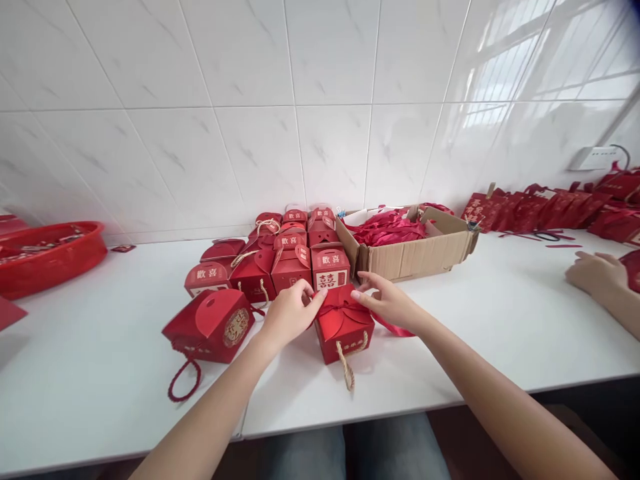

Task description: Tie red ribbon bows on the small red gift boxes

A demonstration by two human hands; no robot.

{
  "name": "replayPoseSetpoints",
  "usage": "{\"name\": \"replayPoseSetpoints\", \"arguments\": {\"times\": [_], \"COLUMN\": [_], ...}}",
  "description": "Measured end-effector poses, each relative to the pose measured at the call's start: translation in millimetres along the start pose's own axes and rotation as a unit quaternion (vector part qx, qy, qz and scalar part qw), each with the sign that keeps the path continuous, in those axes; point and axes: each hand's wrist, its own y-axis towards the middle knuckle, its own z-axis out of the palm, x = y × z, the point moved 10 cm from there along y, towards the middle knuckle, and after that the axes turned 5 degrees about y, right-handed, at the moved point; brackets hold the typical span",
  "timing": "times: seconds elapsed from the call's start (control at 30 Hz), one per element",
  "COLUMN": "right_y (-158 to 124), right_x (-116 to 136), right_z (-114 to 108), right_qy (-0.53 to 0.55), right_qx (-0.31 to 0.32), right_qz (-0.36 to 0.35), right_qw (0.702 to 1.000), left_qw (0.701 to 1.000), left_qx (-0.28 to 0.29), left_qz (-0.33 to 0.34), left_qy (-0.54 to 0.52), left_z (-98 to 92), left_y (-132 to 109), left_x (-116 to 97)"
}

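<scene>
A red gift box (345, 333) with a beige rope handle sits in front of me on the white table, a red ribbon (340, 305) knotted across its top. At the box's left back edge my left hand (295, 308) pinches the ribbon between thumb and fingers. My right hand (385, 301) is at the right side of the top, thumb and fingers apart, the thumb by the ribbon. Whether it grips any ribbon is unclear. A loose ribbon end (395, 328) lies on the table under my right wrist.
Several red boxes (291, 267) stand behind, and another box (213, 327) lies left. A cardboard box (415, 257) holds red ribbons. A red basin (55, 257) is far left. Another person's hand (597, 273) and red bags (540, 210) are right.
</scene>
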Motion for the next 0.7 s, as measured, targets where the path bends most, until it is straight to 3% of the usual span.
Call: {"name": "replayPoseSetpoints", "arguments": {"times": [0.13,0.23,0.47,0.6,0.7], "right_y": [-1.0,-6.0,-27.1,-35.7,-39.1], "right_x": [-18.7,-20.8,-13.7,-13.5,-14.0], "right_z": [1.2,10.2,20.5,22.4,23.0], "right_qy": [0.004,-0.006,-0.046,0.004,0.088], "right_qx": [0.012,0.052,0.064,0.106,0.147], "right_qz": [0.059,0.058,0.044,0.049,0.056], "right_qw": [0.998,0.997,0.996,0.993,0.984], "left_qw": [0.997,0.989,0.959,0.926,0.919], "left_qx": [0.029,0.039,0.122,0.197,0.215], "left_qz": [-0.025,-0.027,0.012,0.018,0.021], "left_qy": [-0.072,-0.138,-0.257,-0.321,-0.331], "left_z": [5.5,7.7,29.3,43.6,45.9], "left_y": [0.4,-2.0,-8.9,-13.8,-15.8], "left_x": [10.6,13.7,-2.2,-11.2,-12.3]}}
